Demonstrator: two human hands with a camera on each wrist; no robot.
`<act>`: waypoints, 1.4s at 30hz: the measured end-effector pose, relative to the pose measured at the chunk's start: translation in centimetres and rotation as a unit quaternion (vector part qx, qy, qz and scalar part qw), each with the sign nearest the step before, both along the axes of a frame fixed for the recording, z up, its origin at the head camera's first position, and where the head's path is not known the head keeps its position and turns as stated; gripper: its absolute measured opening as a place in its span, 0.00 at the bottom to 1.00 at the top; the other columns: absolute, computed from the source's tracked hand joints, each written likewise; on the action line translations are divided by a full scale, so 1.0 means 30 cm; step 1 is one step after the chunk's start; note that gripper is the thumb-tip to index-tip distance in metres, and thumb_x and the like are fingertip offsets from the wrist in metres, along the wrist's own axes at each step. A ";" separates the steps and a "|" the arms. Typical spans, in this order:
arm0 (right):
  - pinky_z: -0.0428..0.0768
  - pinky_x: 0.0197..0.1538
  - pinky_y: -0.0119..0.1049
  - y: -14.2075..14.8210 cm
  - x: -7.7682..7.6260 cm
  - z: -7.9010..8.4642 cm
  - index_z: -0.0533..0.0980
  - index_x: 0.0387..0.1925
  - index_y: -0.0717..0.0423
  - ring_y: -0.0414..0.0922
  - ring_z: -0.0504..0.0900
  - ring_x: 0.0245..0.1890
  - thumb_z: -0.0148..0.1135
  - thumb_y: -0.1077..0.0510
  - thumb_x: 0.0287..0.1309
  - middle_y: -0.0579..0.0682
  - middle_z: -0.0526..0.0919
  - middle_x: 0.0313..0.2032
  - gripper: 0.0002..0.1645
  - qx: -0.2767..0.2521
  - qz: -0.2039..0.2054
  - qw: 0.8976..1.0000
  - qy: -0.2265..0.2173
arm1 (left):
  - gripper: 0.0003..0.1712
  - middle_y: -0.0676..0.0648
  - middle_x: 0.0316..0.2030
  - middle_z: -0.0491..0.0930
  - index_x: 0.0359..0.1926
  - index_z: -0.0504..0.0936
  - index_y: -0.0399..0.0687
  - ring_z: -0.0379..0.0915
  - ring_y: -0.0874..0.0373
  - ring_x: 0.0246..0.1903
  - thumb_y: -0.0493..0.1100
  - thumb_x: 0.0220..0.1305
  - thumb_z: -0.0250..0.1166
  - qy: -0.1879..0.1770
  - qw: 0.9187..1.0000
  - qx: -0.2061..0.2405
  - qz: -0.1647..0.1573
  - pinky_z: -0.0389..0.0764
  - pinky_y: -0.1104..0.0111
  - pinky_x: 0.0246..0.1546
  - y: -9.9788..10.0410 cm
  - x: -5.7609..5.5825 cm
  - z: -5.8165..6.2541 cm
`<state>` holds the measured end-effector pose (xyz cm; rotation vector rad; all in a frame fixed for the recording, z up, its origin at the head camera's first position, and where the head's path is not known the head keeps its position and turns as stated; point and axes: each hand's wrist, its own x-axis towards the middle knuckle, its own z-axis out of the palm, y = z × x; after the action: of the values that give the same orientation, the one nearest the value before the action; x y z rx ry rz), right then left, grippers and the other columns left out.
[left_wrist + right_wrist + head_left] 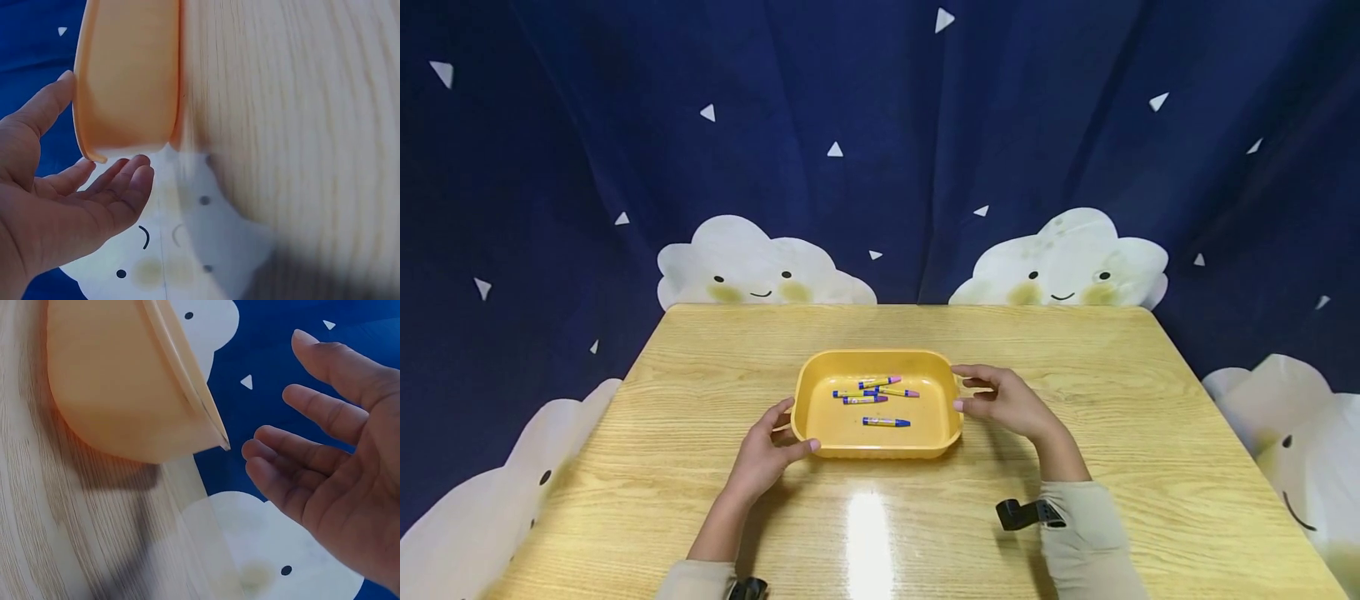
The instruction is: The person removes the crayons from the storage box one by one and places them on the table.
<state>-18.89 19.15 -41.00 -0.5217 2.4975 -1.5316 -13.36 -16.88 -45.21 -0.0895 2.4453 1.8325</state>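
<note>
A yellow plastic tray (880, 452) sits on the wooden table with several crayons in yellow-and-blue wrappers inside. A blue crayon (886, 422) lies apart, nearer the front; a pink one (880, 382) and others cluster behind it. My left hand (763, 454) is at the tray's front left corner, thumb against the rim and fingers spread loosely along the left end. In the left wrist view the tray's side (128, 81) shows above the relaxed fingers. My right hand (1011, 404) is beside the right end, fingers loosely extended; the right wrist view shows a gap between them and the tray (112, 387).
The wooden table (1150, 433) extends around the tray on all sides. Behind it hangs a dark blue curtain (880, 83) with white triangles and smiling clouds. Both wrists carry black bands, such as the right one (1030, 514).
</note>
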 end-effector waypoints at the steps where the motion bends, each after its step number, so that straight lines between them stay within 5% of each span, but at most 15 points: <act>1: 0.72 0.52 0.49 -0.004 -0.004 -0.001 0.71 0.58 0.61 0.58 0.70 0.56 0.69 0.54 0.52 0.60 0.71 0.58 0.33 0.000 0.003 1.000 -0.002 | 0.47 0.36 0.54 0.70 0.66 0.61 0.44 0.73 0.44 0.49 0.38 0.45 0.75 -0.001 1.000 0.009 0.000 0.77 0.61 0.41 0.002 -0.002 -0.002; 19: 0.71 0.54 0.45 -0.115 -0.054 -0.025 0.71 0.57 0.66 0.63 0.69 0.55 0.66 0.58 0.53 0.67 0.70 0.56 0.30 -0.027 0.069 0.997 -0.033 | 0.48 0.35 0.51 0.72 0.65 0.62 0.40 0.74 0.43 0.46 0.34 0.42 0.76 -0.002 0.999 0.039 0.011 0.78 0.66 0.38 0.009 -0.018 -0.006; 30: 0.74 0.48 0.40 -0.197 -0.067 -0.072 0.71 0.57 0.64 0.52 0.75 0.48 0.65 0.56 0.56 0.64 0.72 0.55 0.28 -0.033 0.073 0.995 -0.059 | 0.48 0.35 0.51 0.72 0.65 0.63 0.41 0.73 0.44 0.47 0.34 0.41 0.77 -0.008 0.999 0.038 0.011 0.77 0.66 0.38 0.005 -0.016 -0.009; 37: 0.74 0.49 0.45 -0.235 -0.081 -0.088 0.72 0.57 0.64 0.52 0.73 0.51 0.64 0.54 0.57 0.63 0.73 0.53 0.29 -0.041 0.059 0.993 -0.096 | 0.49 0.34 0.51 0.72 0.65 0.62 0.40 0.74 0.43 0.46 0.33 0.41 0.76 -0.002 0.999 0.046 0.007 0.77 0.67 0.38 0.007 -0.017 -0.009; 42: 0.76 0.43 0.51 -0.272 -0.084 -0.116 0.74 0.53 0.66 0.48 0.77 0.44 0.64 0.53 0.56 0.59 0.78 0.48 0.27 -0.047 0.037 0.991 -0.122 | 0.48 0.34 0.51 0.72 0.64 0.62 0.40 0.74 0.43 0.46 0.33 0.41 0.76 -0.001 0.999 0.044 0.008 0.78 0.67 0.37 0.008 -0.016 -0.009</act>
<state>-21.42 10.99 -44.47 -0.4066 2.2083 -1.5861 -13.84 -16.64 -45.49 -0.1060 2.3649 1.9439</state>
